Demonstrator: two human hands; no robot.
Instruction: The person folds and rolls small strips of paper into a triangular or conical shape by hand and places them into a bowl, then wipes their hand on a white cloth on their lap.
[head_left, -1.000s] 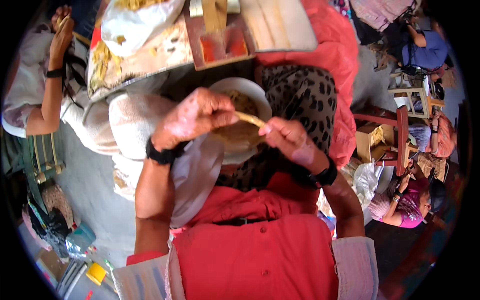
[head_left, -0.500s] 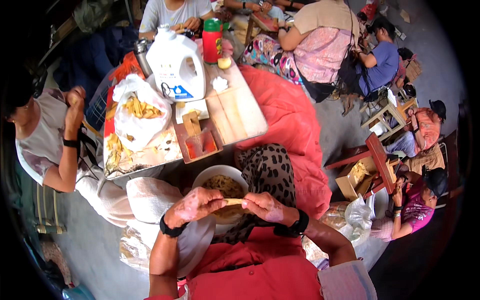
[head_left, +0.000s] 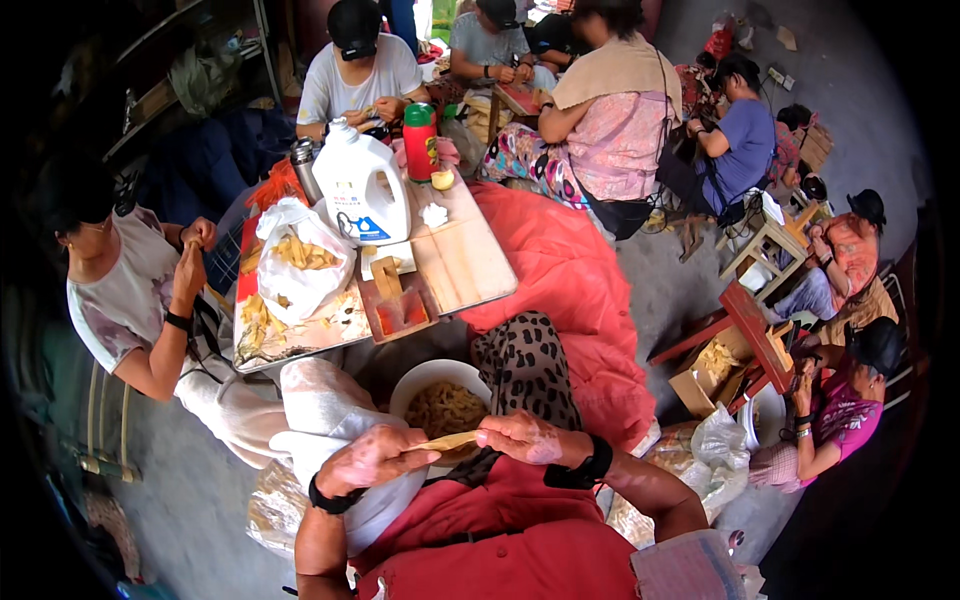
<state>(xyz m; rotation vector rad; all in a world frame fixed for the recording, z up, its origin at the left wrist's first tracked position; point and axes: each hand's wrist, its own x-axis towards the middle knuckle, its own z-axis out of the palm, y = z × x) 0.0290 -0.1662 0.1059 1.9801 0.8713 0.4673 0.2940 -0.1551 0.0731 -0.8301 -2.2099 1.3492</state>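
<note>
In front of my chest, a flat yellowish-tan strip (head_left: pixel 447 441) is stretched sideways between my two hands; I cannot make out its kind for sure. My left hand (head_left: pixel 372 460) pinches one end between thumb and fingers, and my right hand (head_left: pixel 525 438) pinches the other. Below and just beyond them is a white bowl (head_left: pixel 404 384) between my legs. Inside it lie many brownish-yellow pieces (head_left: pixel 446 405). Part of the bowl's near side is hidden by my hands and the strip.
Ahead stands a low table (head_left: pixel 472 268) with a white jug (head_left: pixel 362 190), a plastic bag of yellow strips (head_left: pixel 300 262), a red-green flask (head_left: pixel 420 140) and a small wooden tray (head_left: pixel 397 305). A co-worker (head_left: pixel 125 290) sits at left; several others sit further off. Red cloth (head_left: pixel 590 320) drapes at right.
My view has shifted, so the table and people sit differently in the picture. The strip now shows wider and tilts, its left end lower. Both hands still grip it.
</note>
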